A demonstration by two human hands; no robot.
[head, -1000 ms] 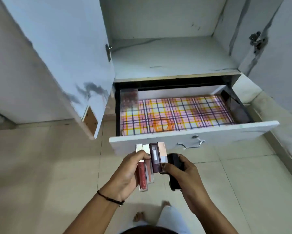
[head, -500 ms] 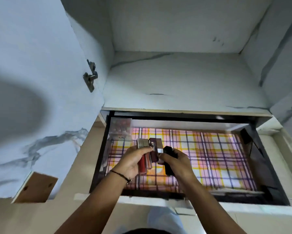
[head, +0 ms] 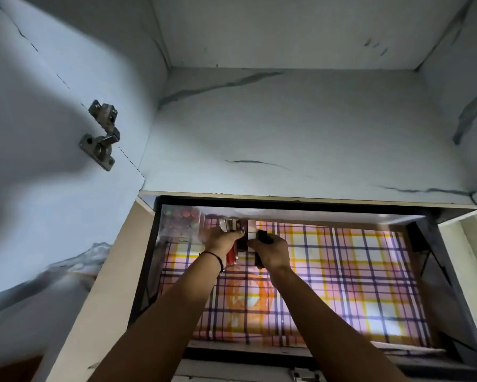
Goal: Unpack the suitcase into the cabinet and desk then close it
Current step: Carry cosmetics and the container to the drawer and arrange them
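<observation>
Both hands reach deep into the open drawer (head: 424, 232), which is lined with plaid paper (head: 355, 271). My left hand (head: 222, 239) grips several lip gloss tubes (head: 231, 253), red and brown with silvery caps, near the drawer's back left. My right hand (head: 271, 250) is closed around a black tube (head: 260, 235) and touches the same bundle. A clear plastic box (head: 180, 221) with small round red and green items stands in the back left corner, just left of my left hand. The suitcase is out of view.
Above the drawer lies a white marbled cabinet shelf (head: 287, 139). The open cabinet door (head: 38, 161) with a metal hinge (head: 102, 136) stands at the left. The drawer's metal handle (head: 304, 376) shows at the bottom edge.
I have leaned closer over the drawer. Both hands carried the tubes from in front of the drawer to inside it, toward the back left corner by the clear box.
</observation>
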